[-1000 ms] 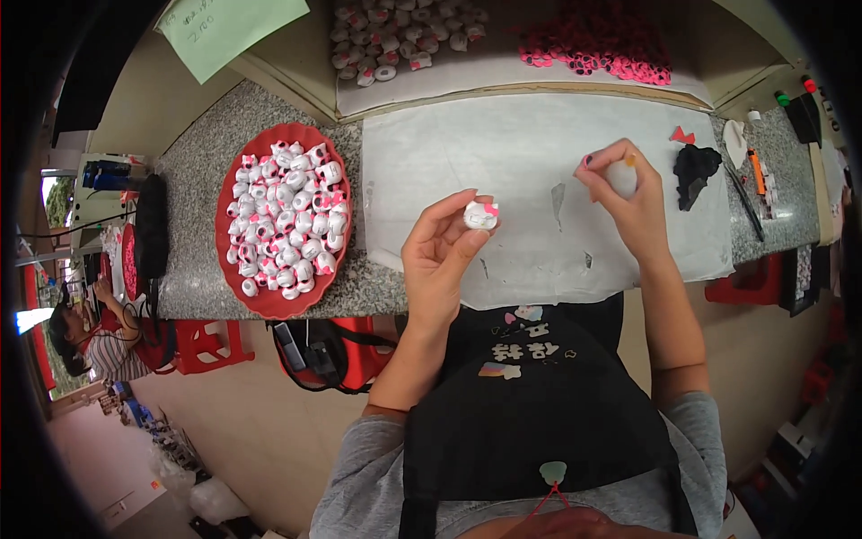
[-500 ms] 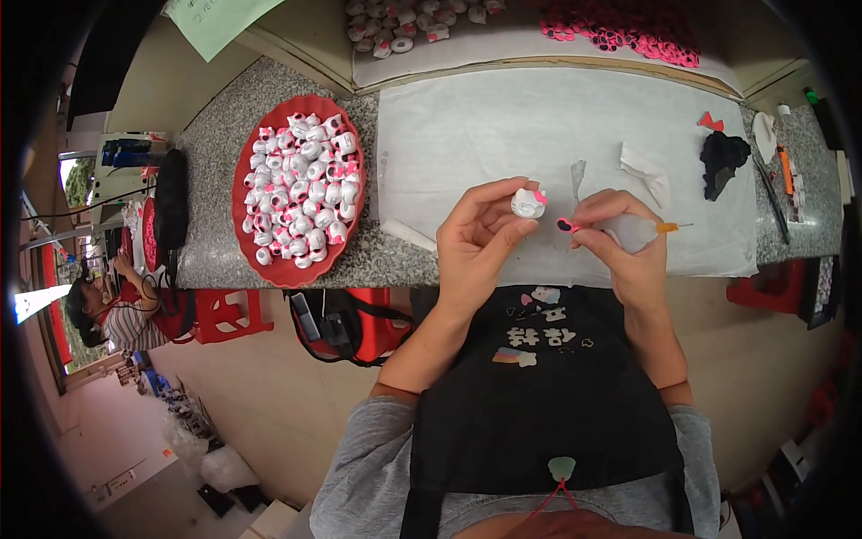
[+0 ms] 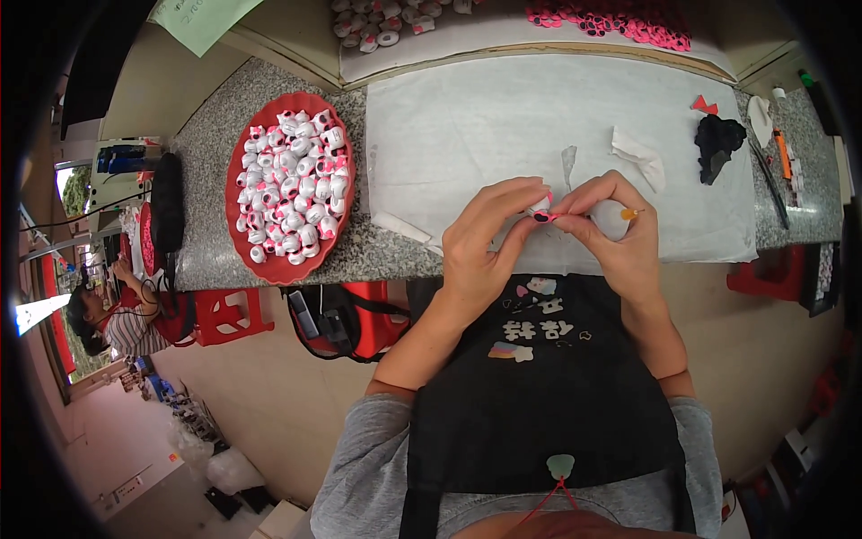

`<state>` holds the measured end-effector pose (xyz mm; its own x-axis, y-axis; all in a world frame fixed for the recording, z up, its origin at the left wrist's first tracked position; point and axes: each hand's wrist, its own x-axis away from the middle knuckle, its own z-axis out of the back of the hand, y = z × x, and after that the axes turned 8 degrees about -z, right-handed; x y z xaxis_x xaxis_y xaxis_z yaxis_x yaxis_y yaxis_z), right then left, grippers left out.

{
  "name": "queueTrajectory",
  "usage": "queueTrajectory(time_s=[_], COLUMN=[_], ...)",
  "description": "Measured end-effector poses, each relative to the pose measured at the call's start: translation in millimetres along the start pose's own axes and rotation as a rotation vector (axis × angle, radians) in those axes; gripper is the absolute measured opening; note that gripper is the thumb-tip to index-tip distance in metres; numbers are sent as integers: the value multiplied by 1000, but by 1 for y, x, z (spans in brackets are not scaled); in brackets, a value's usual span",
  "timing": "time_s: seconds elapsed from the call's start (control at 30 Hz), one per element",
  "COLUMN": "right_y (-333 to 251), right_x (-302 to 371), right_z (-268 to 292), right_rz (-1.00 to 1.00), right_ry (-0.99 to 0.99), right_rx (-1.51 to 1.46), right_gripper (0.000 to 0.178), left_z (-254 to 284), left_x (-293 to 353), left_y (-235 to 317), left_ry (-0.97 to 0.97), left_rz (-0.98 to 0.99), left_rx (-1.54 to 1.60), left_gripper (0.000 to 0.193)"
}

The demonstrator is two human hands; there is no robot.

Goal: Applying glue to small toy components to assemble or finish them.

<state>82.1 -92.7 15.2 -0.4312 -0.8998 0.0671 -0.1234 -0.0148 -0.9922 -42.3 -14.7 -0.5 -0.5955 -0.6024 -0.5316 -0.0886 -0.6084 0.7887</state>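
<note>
My left hand (image 3: 485,247) pinches a small white cat-head figurine (image 3: 548,201) with pink on it, mostly hidden behind the fingers. Between the thumb and finger of my right hand (image 3: 615,242) is a tiny pink pair of sunglasses (image 3: 544,216) with dark lenses, brought up against the figurine; whether it touches cannot be made out. Tucked in the same right palm is a whitish squeeze bottle (image 3: 609,220) with an orange needle tip. Both hands are over the near edge of a white sheet (image 3: 467,108) on the speckled counter.
Left of the sheet, a red scalloped plate (image 3: 233,193) is heaped with similar white figurines. A shelf behind holds more figurines (image 3: 388,38) and a pile of pink sunglasses (image 3: 628,29). On the right lie crumpled tissue (image 3: 639,157), black cloth (image 3: 718,144) and an orange pen (image 3: 782,154). Another person (image 3: 112,310) sits far left.
My hands have come together: the right has moved left and the sunglasses are now at the figurine. The left hand has turned, covering more of the figurine.
</note>
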Motion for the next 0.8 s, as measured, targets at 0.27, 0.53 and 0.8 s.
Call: queueTrajectory(time_s=[0.27,0.53,0.8], right_y=[4,3,15], right_x=[0,0,-1], right_z=[0,-5,-5], right_rz=[8,-92,-120], right_ry=[24,-156,-192], right_rx=[133,-56,-234], right_gripper=[18,33,25], left_z=[2,6,7], left_x=[6,8,12], left_y=[1,2,-2], left_ry=[4,80,12], left_rz=[163,369,318], left_rx=[289,826,840], left_gripper=[26,22,20])
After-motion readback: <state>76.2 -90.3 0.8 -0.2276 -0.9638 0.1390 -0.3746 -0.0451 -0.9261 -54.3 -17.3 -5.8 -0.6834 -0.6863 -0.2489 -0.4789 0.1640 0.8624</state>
